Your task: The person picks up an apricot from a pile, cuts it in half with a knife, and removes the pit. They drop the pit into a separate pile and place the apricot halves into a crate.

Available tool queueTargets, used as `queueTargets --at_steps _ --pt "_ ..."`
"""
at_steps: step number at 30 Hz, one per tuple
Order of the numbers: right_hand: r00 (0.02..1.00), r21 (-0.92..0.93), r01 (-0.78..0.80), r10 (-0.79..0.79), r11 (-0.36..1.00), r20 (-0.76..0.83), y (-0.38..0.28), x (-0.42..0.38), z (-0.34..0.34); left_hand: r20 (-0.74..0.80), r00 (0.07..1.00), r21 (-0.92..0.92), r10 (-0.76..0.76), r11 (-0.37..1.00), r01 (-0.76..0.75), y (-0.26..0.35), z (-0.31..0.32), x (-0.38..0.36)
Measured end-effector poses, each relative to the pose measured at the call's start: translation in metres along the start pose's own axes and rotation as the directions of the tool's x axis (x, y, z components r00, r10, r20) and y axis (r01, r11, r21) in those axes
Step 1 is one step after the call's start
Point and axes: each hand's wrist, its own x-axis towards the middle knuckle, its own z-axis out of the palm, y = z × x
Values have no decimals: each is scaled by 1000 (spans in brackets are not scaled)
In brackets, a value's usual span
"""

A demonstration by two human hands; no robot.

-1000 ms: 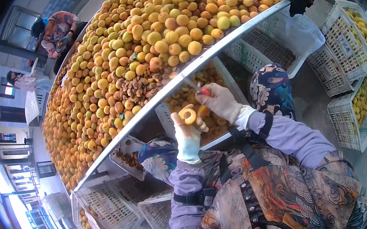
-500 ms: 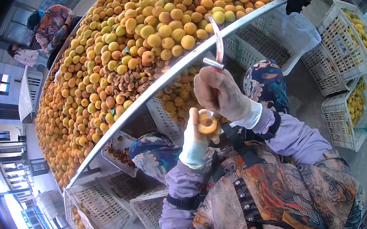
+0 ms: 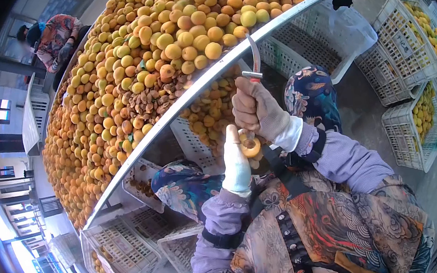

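My gloved left hand (image 3: 236,161) holds a cut apricot (image 3: 253,151) in front of my chest, its hollow, open side facing up. Just above it, my gloved right hand (image 3: 263,111) is closed round the handle of a curved knife (image 3: 256,56). The thin hooked blade points away from me, towards the table edge, and the fist hides most of the handle. The lower fingers of my right hand come right up to the apricot. Beyond both hands, a crate of cut apricots (image 3: 211,117) sits under the table rim.
A metal-edged table (image 3: 173,116) bears a large heap of whole apricots (image 3: 128,55) and a pile of brown pits (image 3: 152,102). Plastic crates (image 3: 400,51) with fruit stand at right, more crates (image 3: 123,244) at lower left. A co-worker (image 3: 57,41) is at the far left.
My right fist has turned, and the knife blade has tipped slightly left. The apricot in my left hand has tilted a little. The view has shifted slightly.
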Motion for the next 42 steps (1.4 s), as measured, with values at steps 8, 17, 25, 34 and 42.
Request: queueTargets --at_steps 8,17,25,34,42 --pt "960 284 -80 150 955 -236 10 4 -17 8 993 -27 119 993 -119 -24 -7 9" --pt "934 165 -127 173 978 -311 14 5 -20 62 997 -115 51 992 -43 -36 -18 21" --pt "925 193 -90 153 977 -347 1 15 -22 341 934 -226 106 974 -28 -16 -19 18" --pt "932 35 41 -26 999 -362 -41 36 -23 36 909 85 416 905 -417 45 -40 22" --pt "913 101 28 16 994 -408 -64 57 -43 -233 882 -95 409 893 -439 154 -95 68"
